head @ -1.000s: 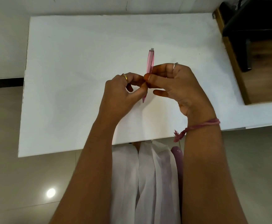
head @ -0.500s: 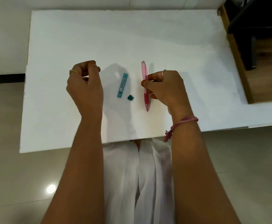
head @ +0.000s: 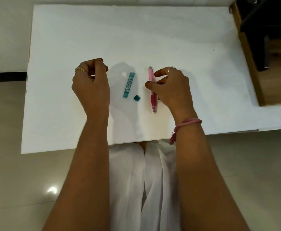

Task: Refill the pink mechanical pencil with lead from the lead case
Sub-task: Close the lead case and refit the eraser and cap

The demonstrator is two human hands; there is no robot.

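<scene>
The pink mechanical pencil (head: 152, 90) lies flat on the white table (head: 153, 39), tip toward me. My right hand (head: 172, 87) hovers over its right side with the fingers loosely spread and the thumb crossing above the barrel, not gripping it. The teal lead case (head: 129, 84) lies left of the pencil and parallel to it. Its small teal cap (head: 137, 97) sits loose by the case's near end. My left hand (head: 91, 84) is left of the case, fingers curled in with the thumb against the forefinger. Nothing shows in it.
A wooden shelf unit with dark items (head: 261, 55) stands against the table's right side. The table's near edge (head: 86, 147) runs just above my lap in white cloth. Tiled floor lies to the left and right.
One second ago both hands held the pencil upright together. They have parted, the pencil now lies on the table, and my right fingers have loosened off it.
</scene>
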